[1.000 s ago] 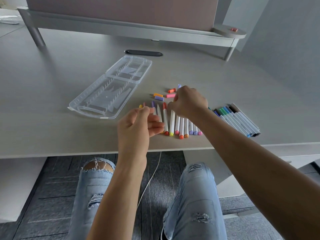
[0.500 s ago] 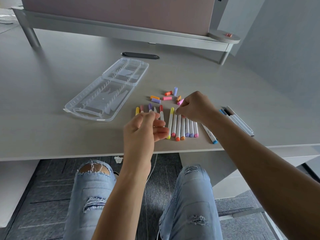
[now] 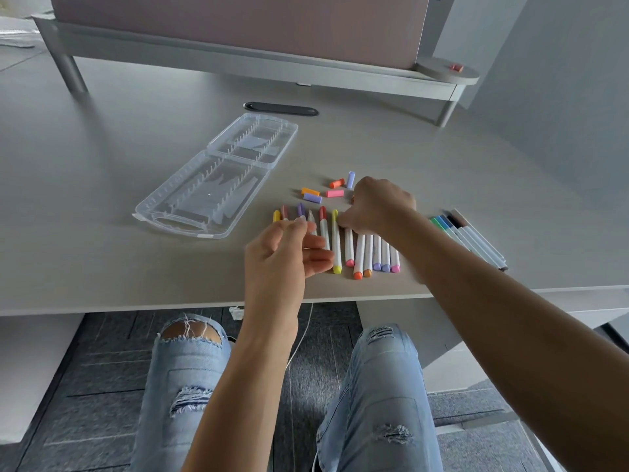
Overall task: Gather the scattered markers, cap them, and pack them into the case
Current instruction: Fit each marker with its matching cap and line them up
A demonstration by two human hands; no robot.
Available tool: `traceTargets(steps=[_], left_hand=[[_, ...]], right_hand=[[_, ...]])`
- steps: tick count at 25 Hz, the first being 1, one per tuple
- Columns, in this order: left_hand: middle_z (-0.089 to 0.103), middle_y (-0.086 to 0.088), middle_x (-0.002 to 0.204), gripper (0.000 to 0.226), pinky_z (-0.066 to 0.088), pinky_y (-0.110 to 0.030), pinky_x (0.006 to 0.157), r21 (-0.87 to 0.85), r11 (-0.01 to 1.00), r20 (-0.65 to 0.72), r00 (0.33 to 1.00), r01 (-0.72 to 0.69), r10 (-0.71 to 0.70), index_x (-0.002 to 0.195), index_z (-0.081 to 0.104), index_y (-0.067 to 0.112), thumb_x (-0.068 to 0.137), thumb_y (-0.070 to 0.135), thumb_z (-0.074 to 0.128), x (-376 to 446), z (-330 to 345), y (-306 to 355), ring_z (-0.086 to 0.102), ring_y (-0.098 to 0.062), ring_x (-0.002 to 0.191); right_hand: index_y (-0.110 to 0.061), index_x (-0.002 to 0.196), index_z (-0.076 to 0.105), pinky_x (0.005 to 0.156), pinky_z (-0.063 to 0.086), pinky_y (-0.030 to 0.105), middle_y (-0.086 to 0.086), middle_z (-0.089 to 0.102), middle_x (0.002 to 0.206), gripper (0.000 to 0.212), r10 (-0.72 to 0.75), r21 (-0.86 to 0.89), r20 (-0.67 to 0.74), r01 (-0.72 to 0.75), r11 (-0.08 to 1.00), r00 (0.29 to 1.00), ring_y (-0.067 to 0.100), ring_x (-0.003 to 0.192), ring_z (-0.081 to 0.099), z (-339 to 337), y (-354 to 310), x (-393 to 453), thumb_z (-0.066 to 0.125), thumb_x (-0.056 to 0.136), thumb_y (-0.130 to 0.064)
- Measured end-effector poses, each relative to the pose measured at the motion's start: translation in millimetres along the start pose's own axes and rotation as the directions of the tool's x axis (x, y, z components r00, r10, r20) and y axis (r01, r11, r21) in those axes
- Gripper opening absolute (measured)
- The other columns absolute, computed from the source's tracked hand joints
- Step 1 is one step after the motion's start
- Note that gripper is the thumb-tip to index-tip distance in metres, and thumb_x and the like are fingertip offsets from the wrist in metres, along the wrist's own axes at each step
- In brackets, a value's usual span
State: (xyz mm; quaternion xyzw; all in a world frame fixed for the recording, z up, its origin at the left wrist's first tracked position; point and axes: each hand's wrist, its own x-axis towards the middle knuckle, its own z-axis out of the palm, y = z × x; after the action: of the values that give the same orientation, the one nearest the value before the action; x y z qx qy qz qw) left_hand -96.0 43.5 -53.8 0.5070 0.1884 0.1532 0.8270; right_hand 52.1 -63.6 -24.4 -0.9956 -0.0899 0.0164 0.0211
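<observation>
Reaching over a row of white markers [image 3: 360,253] near the front edge of a pale grey desk [image 3: 102,260], the right hand [image 3: 381,207] curls its fingers at their tips; what it grips is hidden. The left hand [image 3: 286,253] hovers relaxed, holding nothing. Loose caps [image 3: 326,190] lie beyond. A clear case [image 3: 211,185] lies open to the left. A partition [image 3: 238,25] stands behind.

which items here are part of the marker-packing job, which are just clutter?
Job:
- row of markers
- loose caps
- second marker bunch
- open clear case
- left hand, right hand

Clutter:
- dark oval desk grommet
- small red item on the shelf
</observation>
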Motion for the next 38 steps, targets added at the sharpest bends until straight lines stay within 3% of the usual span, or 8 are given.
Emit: traceTargets(steps=[4, 7, 11, 17, 24, 26, 30, 38], left_hand=[[0.068, -0.008, 0.069, 0.013, 0.062, -0.044, 0.074, 0.1, 0.992, 0.023, 0.997, -0.072, 0.07, 0.088, 0.071, 0.004, 0.097, 0.009, 0.062, 3.6, 1.1, -3.4, 0.068, -0.025, 0.065], [0.072, -0.01, 0.072, 0.008, 0.063, -0.048, 0.078, 0.206, 0.972, 0.058, 0.993, -0.116, 0.106, 0.092, 0.073, 0.01, 0.094, 0.008, 0.065, 8.3, 7.3, -8.7, 0.071, -0.025, 0.069], [0.073, -0.018, 0.087, 0.016, 0.063, -0.038, 0.08, 0.138, 0.99, 0.117, 0.993, -0.026, 0.01, 0.106, 0.071, -0.003, 0.095, 0.0, 0.061, 16.4, 26.6, -11.0, 0.074, -0.029, 0.081], [0.07, -0.024, 0.087, 0.013, 0.063, -0.036, 0.079, -0.023, 0.987, 0.192, 0.97, 0.158, -0.151, 0.098, 0.069, -0.009, 0.093, -0.009, 0.057, 22.6, 40.9, -4.8, 0.076, -0.041, 0.082], [0.063, -0.026, 0.091, 0.015, 0.062, -0.032, 0.069, -0.19, 0.967, 0.167, 0.976, 0.172, -0.141, 0.098, 0.063, -0.014, 0.095, -0.011, 0.049, 35.0, 32.3, 0.0, 0.075, -0.042, 0.082], [0.062, -0.028, 0.096, 0.019, 0.062, -0.031, 0.069, -0.202, 0.96, 0.185, 0.97, 0.192, -0.156, 0.105, 0.065, -0.01, 0.097, -0.008, 0.048, 36.5, 31.4, 2.1, 0.075, -0.043, 0.084], [0.066, -0.027, 0.099, 0.025, 0.063, -0.03, 0.069, -0.269, 0.935, 0.181, 0.965, 0.233, -0.188, 0.118, 0.063, -0.006, 0.099, -0.004, 0.047, 40.0, 28.7, 5.7, 0.075, -0.043, 0.087], [0.068, -0.024, 0.093, 0.022, 0.064, -0.034, 0.073, -0.347, 0.901, 0.155, 0.963, 0.26, -0.218, 0.117, 0.06, -0.005, 0.1, -0.004, 0.044, 41.8, 24.2, 12.5, 0.075, -0.042, 0.085]], right_hand=[[-0.009, 0.079, 0.059, 0.051, 0.033, 0.025, 0.001, 0.053, 0.066, 0.038, 0.066, 0.21, -0.006, -0.063, 0.976, 0.998, 0.016, 0.055, 0.047, -2.8, 9.6, 0.9, 0.069, 0.088, -0.044], [-0.005, 0.075, 0.072, 0.041, 0.028, 0.017, -0.003, 0.056, 0.05, 0.037, 0.14, 0.542, 0.072, -0.157, 0.825, 0.987, 0.009, 0.036, 0.041, -12.7, 22.5, -1.2, 0.073, 0.085, -0.04], [-0.01, 0.065, 0.074, 0.037, 0.026, 0.013, 0.001, 0.055, 0.051, 0.031, 0.127, 0.673, 0.121, -0.176, 0.718, 0.984, 0.015, 0.046, 0.041, -26.1, 28.6, -7.6, 0.074, 0.082, -0.035], [-0.009, 0.079, 0.08, 0.035, 0.032, 0.01, -0.01, 0.058, 0.044, 0.028, 0.071, 0.701, 0.091, -0.114, 0.704, 0.993, 0.002, 0.032, 0.044, -29.6, 33.1, -5.3, 0.07, 0.094, -0.031], [-0.011, 0.086, 0.078, 0.033, 0.032, 0.012, -0.001, 0.067, 0.065, 0.022, 0.214, 0.724, 0.06, -0.19, 0.663, 0.975, 0.008, 0.048, 0.048, -22.7, 67.9, 25.2, 0.065, 0.099, -0.024], [-0.012, 0.088, 0.077, 0.037, 0.039, 0.013, -0.001, 0.068, 0.067, 0.018, 0.19, 0.7, 0.057, -0.175, 0.692, 0.98, 0.01, 0.052, 0.051, -15.8, 69.4, 32.0, 0.068, 0.098, -0.023], [-0.021, 0.092, 0.08, 0.078, 0.062, 0.038, -0.001, 0.074, 0.084, 0.008, 0.111, 0.518, -0.043, -0.073, 0.852, 0.993, 0.018, 0.076, 0.068, 9.1, 64.9, 48.3, 0.076, 0.09, -0.028], [-0.021, 0.091, 0.077, 0.072, 0.057, 0.039, 0.001, 0.07, 0.086, 0.024, 0.122, 0.336, -0.035, -0.104, 0.936, 0.992, 0.024, 0.081, 0.066, 17.4, 52.1, 52.1, 0.077, 0.086, -0.045]])
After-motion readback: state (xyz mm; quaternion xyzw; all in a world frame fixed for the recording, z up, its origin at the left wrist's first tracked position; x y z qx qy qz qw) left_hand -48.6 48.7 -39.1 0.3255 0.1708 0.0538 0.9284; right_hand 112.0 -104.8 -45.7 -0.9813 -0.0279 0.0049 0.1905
